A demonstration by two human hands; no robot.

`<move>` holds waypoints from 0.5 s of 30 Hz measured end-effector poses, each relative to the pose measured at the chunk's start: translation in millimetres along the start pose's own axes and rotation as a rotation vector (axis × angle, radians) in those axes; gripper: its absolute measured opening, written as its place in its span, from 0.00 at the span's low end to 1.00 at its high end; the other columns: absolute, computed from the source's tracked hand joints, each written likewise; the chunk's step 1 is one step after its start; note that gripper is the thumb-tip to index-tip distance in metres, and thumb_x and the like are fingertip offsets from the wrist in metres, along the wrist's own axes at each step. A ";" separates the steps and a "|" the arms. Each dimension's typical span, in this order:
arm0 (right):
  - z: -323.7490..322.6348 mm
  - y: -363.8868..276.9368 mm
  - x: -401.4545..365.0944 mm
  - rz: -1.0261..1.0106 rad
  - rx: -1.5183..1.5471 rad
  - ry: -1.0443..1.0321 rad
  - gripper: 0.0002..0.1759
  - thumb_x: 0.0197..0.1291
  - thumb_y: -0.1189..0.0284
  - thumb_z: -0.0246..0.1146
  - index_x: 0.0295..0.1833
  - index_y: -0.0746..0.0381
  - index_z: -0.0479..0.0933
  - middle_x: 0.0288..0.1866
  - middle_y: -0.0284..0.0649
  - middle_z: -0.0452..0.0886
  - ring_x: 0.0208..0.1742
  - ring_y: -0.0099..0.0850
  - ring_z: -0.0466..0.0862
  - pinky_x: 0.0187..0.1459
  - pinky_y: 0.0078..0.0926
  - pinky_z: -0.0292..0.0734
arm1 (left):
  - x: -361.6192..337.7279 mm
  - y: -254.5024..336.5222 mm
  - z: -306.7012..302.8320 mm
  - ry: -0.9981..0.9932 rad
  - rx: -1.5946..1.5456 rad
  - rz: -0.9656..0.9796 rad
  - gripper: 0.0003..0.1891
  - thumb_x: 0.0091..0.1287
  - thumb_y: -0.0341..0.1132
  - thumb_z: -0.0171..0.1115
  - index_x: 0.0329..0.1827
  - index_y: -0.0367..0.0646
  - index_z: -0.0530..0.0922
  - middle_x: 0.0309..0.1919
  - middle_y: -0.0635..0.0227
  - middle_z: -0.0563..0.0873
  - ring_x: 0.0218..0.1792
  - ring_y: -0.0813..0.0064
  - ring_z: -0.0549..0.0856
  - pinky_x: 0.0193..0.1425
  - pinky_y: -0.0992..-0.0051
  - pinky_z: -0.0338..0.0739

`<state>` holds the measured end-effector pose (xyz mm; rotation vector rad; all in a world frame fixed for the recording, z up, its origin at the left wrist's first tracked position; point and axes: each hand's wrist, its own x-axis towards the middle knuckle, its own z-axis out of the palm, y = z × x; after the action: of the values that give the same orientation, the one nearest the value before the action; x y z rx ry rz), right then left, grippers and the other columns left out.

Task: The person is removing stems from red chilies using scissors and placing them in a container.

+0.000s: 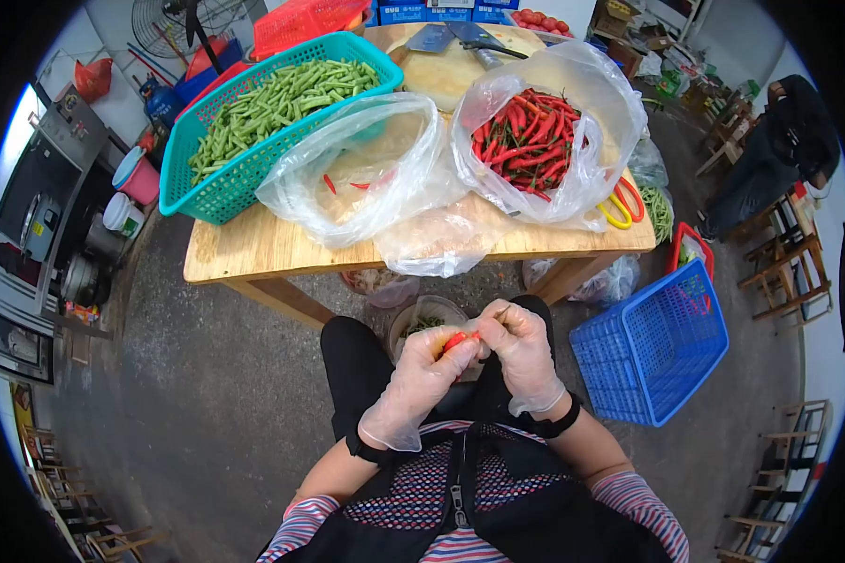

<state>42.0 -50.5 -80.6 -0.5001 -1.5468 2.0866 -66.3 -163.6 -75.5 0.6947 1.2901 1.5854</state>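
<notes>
Both my hands wear clear plastic gloves and meet in front of my lap. My left hand (424, 375) is closed around a red chili pepper (454, 342), whose middle shows between the fingers. At the pepper's other end, my right hand (520, 353) pinches with thumb and fingers; the exact grip is partly hidden. Below them, between my knees, stands a round container (446, 307) with green scraps inside. On the wooden table (282, 246), a clear plastic bag (606, 103) holds many red chilies (533, 136). Beside it, another open plastic bag (300, 202) has a few red chilies in it.
A teal basket (218, 199) of green beans (272, 108) sits at the table's left. Scissors (622, 202) lie near its right edge, and cleavers (430, 38) rest on a cutting board (427, 75). A blue crate (620, 375) stands right of me. Another person (779, 150) is at far right.
</notes>
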 end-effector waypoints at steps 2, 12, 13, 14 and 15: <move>-4.0 5.0 0.7 0.001 0.007 0.009 0.09 0.64 0.69 0.62 0.38 0.65 0.77 0.33 0.33 0.79 0.31 0.19 0.75 0.37 0.18 0.72 | 1.9 -3.7 -4.4 -0.037 0.009 -0.006 0.09 0.70 0.33 0.59 0.42 0.35 0.81 0.30 0.74 0.81 0.30 0.88 0.75 0.35 0.85 0.71; -6.7 29.4 8.7 0.142 0.055 0.177 0.10 0.66 0.68 0.61 0.38 0.64 0.78 0.29 0.30 0.76 0.28 0.17 0.72 0.33 0.17 0.69 | 6.1 -6.4 -14.2 -0.120 -0.346 -0.131 0.10 0.71 0.38 0.57 0.35 0.40 0.75 0.28 0.71 0.77 0.27 0.81 0.73 0.33 0.81 0.68; -6.7 31.7 11.5 0.162 -0.119 0.203 0.09 0.65 0.69 0.61 0.37 0.64 0.79 0.28 0.29 0.77 0.28 0.16 0.72 0.32 0.17 0.69 | 6.5 -5.7 -14.3 -0.084 -0.347 -0.124 0.10 0.72 0.38 0.56 0.35 0.41 0.74 0.27 0.71 0.76 0.26 0.80 0.72 0.33 0.81 0.68; -7.6 32.0 11.9 0.156 -0.153 0.197 0.08 0.64 0.72 0.62 0.38 0.66 0.80 0.29 0.29 0.78 0.28 0.16 0.73 0.33 0.17 0.71 | 4.1 -7.4 -13.7 -0.084 -0.347 -0.123 0.10 0.72 0.38 0.56 0.35 0.41 0.74 0.27 0.71 0.76 0.26 0.80 0.72 0.33 0.81 0.68; -13.4 44.4 14.5 0.021 -0.395 0.149 0.08 0.61 0.74 0.62 0.43 0.68 0.78 0.33 0.35 0.82 0.31 0.23 0.79 0.37 0.21 0.75 | 5.8 -8.3 -12.7 -0.049 -0.349 -0.095 0.10 0.72 0.38 0.55 0.37 0.40 0.74 0.26 0.70 0.76 0.25 0.79 0.72 0.31 0.80 0.68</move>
<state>30.2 -42.1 -127.0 -0.7937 -1.8738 1.7139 -77.0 -163.5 -87.8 0.4441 0.9622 1.6496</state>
